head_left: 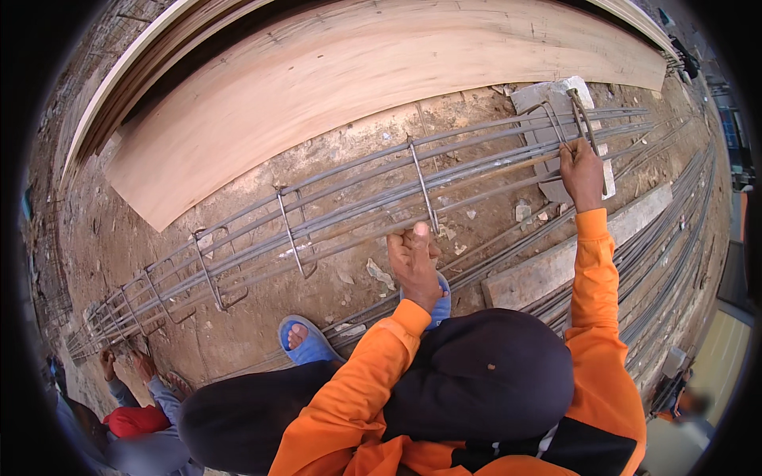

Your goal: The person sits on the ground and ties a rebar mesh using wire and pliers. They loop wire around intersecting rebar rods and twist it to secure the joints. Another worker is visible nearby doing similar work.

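A long cage of grey steel bars [333, 208] lies on the dirt, with several rectangular stirrups along it. My left hand [413, 260] is closed around the near long bar at the foot of a middle stirrup [423, 186], thumb up. My right hand [581, 170] reaches farther right and grips the lower part of another stirrup [583, 119] that stands tilted over the bars. Both arms wear orange sleeves. My feet in blue sandals [305, 339] stand just below the cage.
Large plywood sheets [357, 71] lie behind the cage. A broken pale block [556, 94] sits under its right end. A wooden plank [556, 266] and loose long bars [675, 230] lie at the right. Another person's hands [119, 363] touch the cage at lower left.
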A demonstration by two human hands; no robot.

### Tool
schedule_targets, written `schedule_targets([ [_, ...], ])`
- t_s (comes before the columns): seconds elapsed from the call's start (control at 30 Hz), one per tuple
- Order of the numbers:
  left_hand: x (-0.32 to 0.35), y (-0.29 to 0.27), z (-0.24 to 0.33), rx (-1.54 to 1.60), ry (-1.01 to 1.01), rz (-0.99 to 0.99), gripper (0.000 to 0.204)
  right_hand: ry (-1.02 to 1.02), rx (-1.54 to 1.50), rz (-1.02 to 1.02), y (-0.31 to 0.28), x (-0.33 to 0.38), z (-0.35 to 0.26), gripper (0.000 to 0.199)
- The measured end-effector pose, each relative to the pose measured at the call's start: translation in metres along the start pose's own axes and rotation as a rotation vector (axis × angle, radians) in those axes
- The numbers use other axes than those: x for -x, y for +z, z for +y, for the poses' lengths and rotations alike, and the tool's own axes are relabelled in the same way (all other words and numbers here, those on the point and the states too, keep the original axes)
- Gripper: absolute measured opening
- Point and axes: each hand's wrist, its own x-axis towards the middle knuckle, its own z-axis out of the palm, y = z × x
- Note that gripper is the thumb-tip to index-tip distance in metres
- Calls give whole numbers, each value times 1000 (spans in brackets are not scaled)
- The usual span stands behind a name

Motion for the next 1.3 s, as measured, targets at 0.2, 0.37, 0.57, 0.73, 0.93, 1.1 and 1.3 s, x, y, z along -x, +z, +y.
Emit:
schedule_targets([
  [0.2, -17, -4, 17, 97, -122, 86, 28, 151, -517, -218, -4, 67, -72, 31],
  [0.37, -16, -3, 25, 35, -215, 114, 22, 532, -1412, -665, 6, 149, -146, 23],
  [0.57, -19, -15, 9, 219, -262, 12, 15, 92, -923, -507, 48, 170, -155, 35],
  [0.73, -20, -17, 13, 172, -260, -37, 17, 475, -1335, -496, 39, 169, -157, 27],
  [0.93, -19, -17, 11, 191, -220, -51, 20, 440, -1372, -654, 35, 166, -159, 19],
  [1.1, -18, -25, 10, 140, -243, -141, 20, 505, -1417, -710, 47, 163, -165, 19],
  [1.3, -1, -25, 8, -219, -227, -138, 34, 474, -1356, -756, 34, 160, -157, 26],
])
